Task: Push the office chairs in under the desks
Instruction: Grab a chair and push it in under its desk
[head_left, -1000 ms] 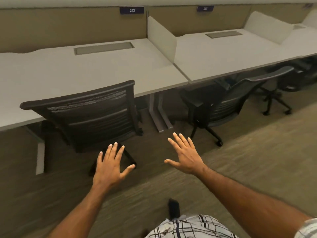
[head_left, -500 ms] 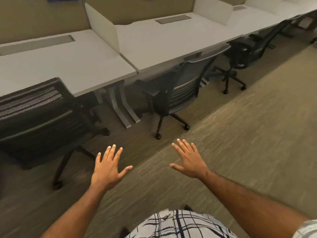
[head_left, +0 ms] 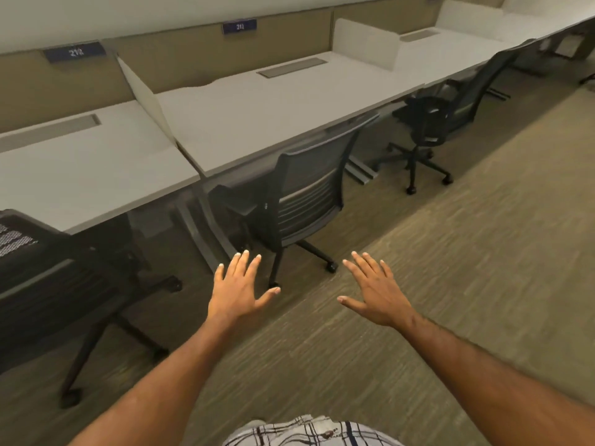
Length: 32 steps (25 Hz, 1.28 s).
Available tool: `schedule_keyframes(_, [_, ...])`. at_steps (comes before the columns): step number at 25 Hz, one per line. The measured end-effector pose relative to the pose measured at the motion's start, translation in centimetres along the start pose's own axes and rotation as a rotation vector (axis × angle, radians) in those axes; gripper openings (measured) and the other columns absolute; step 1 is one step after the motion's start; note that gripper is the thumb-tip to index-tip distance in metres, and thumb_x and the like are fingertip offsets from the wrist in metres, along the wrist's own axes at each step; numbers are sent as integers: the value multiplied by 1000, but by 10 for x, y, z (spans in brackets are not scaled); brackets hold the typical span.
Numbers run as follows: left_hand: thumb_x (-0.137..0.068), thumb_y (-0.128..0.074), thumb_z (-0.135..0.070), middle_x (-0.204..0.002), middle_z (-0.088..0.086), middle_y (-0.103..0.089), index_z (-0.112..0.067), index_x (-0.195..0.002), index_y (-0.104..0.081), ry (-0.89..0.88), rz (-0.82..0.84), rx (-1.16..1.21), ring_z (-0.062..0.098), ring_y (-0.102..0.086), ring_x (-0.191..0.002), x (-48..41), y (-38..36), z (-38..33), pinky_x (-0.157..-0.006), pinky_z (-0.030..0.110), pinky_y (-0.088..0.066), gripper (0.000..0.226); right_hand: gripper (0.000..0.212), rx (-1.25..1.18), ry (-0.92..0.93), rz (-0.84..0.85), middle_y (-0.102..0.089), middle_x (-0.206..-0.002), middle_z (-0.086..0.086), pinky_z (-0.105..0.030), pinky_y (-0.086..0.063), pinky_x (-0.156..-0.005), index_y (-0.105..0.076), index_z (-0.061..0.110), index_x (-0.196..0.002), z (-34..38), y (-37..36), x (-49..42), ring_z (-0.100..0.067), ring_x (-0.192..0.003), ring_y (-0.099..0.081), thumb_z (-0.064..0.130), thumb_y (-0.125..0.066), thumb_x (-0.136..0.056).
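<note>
Nearest, the left hand (head_left: 240, 291) and right hand (head_left: 373, 291) are held spread, each grip released, just short of the middle chair (head_left: 309, 201), parked askew by the worktop (head_left: 257, 117) edge. Easy rolling on castors (head_left: 331, 268) is expected; its stiff top rail (head_left: 328, 136) should be pushed. Beyond it, a far chair (head_left: 428, 117) is seen; no containers.

The near chair (head_left: 58, 278) is cut off by the left edge. The middle chair (head_left: 309, 191) hides most of its seat under the counter (head_left: 257, 117). The left number plate (head_left: 74, 52) and right number plate (head_left: 240, 26) are too blurred to read fully.
</note>
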State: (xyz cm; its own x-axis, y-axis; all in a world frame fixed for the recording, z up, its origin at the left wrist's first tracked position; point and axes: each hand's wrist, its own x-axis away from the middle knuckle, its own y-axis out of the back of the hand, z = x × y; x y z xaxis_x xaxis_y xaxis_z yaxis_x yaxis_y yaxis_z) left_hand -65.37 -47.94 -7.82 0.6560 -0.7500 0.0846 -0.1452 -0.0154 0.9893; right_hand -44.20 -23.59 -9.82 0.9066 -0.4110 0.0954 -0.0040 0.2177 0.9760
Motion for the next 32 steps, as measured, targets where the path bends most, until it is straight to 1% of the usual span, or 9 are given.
schedule_keyframes(5, [-93,-34,-76,-169,7,-15,-21,-161,-18,7,-162,45,24,-9,-156,-93,56,-13,-126,53,-10,89,88,-5,-48,-153,-11,-172,-5,-51,-5,-126,-22,21,-163,-64,79,-75,-24,-158,-2,68,-51,-94])
schedule_keyframes(8, [-93,-41,-74,-167,9,-21,-20,-159,-22,16,-252,65,27,-16,-154,-167,90,-17,-125,55,-15,88,88,21,-15,-234,-15,-171,-6,-53,-5,-125,-26,20,-161,-93,116,-129,-25,-158,-5,70,-48,-93])
schedule_keyframes(13, [-92,-42,-73,-161,10,-34,-16,-154,-33,-1,-318,104,31,-30,-148,-287,123,-35,-120,58,-26,84,85,61,21,-245,-16,-171,-6,-53,-5,-126,-27,20,-161,-127,158,-236,-25,-158,-5,70,-46,-95])
schedule_keyframes(19, [-92,-40,-75,-156,9,-42,-16,-154,-35,-54,-212,138,29,-37,-145,-389,113,-68,-118,56,-31,85,84,57,86,-235,-18,-170,-6,-52,-1,-125,-27,21,-160,-155,184,-354,-25,-158,-5,72,-43,-95])
schedule_keyframes(23, [-90,-35,-80,-152,6,-48,-18,-150,-42,-11,-116,119,27,-42,-142,-429,98,-84,-117,54,-33,87,88,68,128,-165,-17,-171,-5,-51,0,-125,-26,23,-161,-178,186,-415,-24,-158,-5,78,-36,-93])
schedule_keyframes(26, [-85,-24,-88,-122,2,-69,-21,-133,-60,91,-24,102,22,-63,-112,-450,86,-97,-102,48,-48,91,101,51,186,-114,-20,-170,-6,-51,-3,-125,-29,22,-160,-196,187,-459,-24,-158,-8,87,-17,-84])
schedule_keyframes(28, [-76,-18,-95,-99,-6,-70,-26,-121,-63,169,39,142,16,-65,-89,-453,78,-105,-86,43,-55,94,108,56,249,-66,-23,-169,-6,-51,-5,-126,-32,21,-159,-209,185,-486,-24,-157,-11,91,-10,-80])
schedule_keyframes(30, [-70,-19,-100,-99,-12,-69,-32,-122,-60,203,40,137,14,-65,-88,-452,74,-109,-81,40,-56,95,105,89,307,25,-32,-165,-6,-52,-7,-126,-40,20,-155,-227,185,-513,-25,-155,-18,91,-15,-82])
schedule_keyframes(32, [-67,-22,-102,-109,-15,-69,-35,-130,-57,212,21,94,12,-65,-94,-452,72,-111,-80,36,-54,99,93,99,330,128,-56,-147,-6,-55,-10,-124,-59,18,-140,-247,186,-533,-26,-144,-40,86,-24,-88])
